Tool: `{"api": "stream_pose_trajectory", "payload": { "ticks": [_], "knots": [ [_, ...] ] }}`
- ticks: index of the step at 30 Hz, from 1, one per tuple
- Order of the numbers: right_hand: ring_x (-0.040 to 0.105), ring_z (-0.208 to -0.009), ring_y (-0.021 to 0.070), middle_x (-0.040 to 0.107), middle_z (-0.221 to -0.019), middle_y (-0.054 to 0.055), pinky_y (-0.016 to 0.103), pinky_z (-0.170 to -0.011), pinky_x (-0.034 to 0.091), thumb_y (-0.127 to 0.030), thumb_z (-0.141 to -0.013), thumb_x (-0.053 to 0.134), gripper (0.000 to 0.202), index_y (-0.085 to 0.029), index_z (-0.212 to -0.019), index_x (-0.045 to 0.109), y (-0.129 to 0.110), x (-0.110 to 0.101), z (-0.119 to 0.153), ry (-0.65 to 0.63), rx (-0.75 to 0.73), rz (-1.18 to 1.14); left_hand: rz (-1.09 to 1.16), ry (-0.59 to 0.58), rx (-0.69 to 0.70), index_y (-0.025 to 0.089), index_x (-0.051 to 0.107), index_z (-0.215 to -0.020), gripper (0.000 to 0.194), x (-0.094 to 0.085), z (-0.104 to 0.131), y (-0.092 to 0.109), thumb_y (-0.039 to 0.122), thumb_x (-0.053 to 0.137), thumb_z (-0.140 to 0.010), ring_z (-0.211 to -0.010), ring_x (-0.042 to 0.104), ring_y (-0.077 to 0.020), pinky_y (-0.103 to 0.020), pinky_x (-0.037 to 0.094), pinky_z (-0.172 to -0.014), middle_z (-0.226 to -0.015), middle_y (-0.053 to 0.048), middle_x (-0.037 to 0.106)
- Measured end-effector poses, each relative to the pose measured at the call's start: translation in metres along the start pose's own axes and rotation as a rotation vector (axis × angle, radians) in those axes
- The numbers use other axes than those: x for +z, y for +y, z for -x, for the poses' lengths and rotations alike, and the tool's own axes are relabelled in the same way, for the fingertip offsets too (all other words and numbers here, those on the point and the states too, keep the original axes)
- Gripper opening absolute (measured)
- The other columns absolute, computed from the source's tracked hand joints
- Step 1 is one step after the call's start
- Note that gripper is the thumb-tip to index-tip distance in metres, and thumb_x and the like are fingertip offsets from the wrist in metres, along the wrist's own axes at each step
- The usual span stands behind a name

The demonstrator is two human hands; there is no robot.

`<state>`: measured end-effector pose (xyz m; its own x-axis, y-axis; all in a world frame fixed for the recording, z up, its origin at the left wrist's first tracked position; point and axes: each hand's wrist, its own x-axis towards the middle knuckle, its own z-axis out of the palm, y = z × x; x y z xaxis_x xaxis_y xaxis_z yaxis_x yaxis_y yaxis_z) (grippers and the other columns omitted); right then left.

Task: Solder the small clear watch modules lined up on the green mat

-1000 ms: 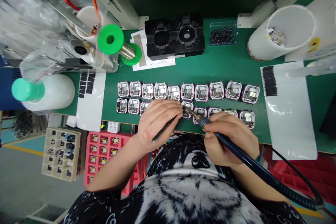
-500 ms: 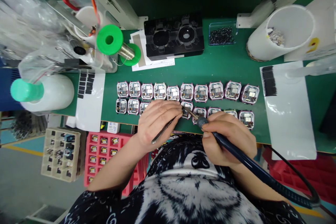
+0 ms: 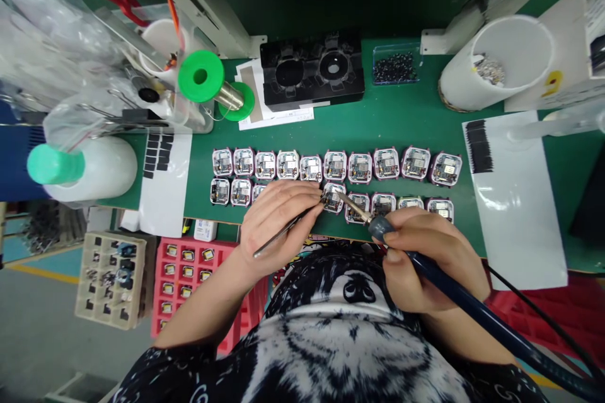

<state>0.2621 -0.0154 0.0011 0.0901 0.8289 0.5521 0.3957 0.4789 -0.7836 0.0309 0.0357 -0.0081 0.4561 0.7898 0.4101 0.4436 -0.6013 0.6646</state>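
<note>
Two rows of small square device housings with circuit boards lie on the green mat. My left hand (image 3: pixel 278 223) is closed on thin metal tweezers (image 3: pixel 283 231), whose tips are at the left side of one lower-row housing (image 3: pixel 333 198). My right hand (image 3: pixel 430 258) grips a soldering iron (image 3: pixel 379 227) by its dark grip. The iron's metal tip points left and reaches over the same housing; whether it touches the board is too small to tell. My left hand hides part of the lower row, and my right hand overlaps the housings at its right end.
A green solder spool (image 3: pixel 202 77), a black fixture (image 3: pixel 312 72) and a clear tray of small black parts (image 3: pixel 397 65) stand behind the rows. White sheets (image 3: pixel 517 201) flank them. Left are a capped bottle (image 3: pixel 104 167) and a red tray (image 3: pixel 178 302); a white cup (image 3: pixel 496 69) stands right.
My right hand and the soldering iron have moved right and slightly toward my body. My left hand has shifted slightly left, with the tweezers lying at a flatter angle. The whole view has shifted a little.
</note>
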Motion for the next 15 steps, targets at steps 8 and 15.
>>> {"api": "stream_pose_trajectory", "payload": {
  "ticks": [8, 15],
  "knots": [
    [0.067, -0.064, 0.0189, 0.065, -0.073, 0.001, 0.035, -0.056, 0.060, -0.007, -0.076, 0.064, 0.022, -0.021, -0.092, 0.070, 0.006, -0.014, 0.013, 0.108, 0.025, 0.038, 0.082, -0.073, 0.010, 0.018, 0.067, -0.116, 0.033, 0.012, -0.007, 0.015, 0.004, 0.075, -0.087, -0.113, 0.073, -0.0212, -0.045, 0.061, -0.100, -0.115, -0.007, 0.077],
    [0.066, -0.065, 0.0163, 0.064, -0.073, 0.000, 0.033, -0.059, 0.060, -0.007, -0.075, 0.063, 0.022, -0.020, -0.092, 0.068, 0.011, -0.014, 0.011, 0.034, 0.018, 0.007, 0.078, -0.123, 0.050, 0.015, 0.068, -0.117, 0.032, 0.022, -0.009, 0.015, 0.003, 0.074, -0.088, -0.113, 0.072, -0.0206, -0.044, 0.060, -0.101, -0.113, -0.008, 0.077]
  ]
}}
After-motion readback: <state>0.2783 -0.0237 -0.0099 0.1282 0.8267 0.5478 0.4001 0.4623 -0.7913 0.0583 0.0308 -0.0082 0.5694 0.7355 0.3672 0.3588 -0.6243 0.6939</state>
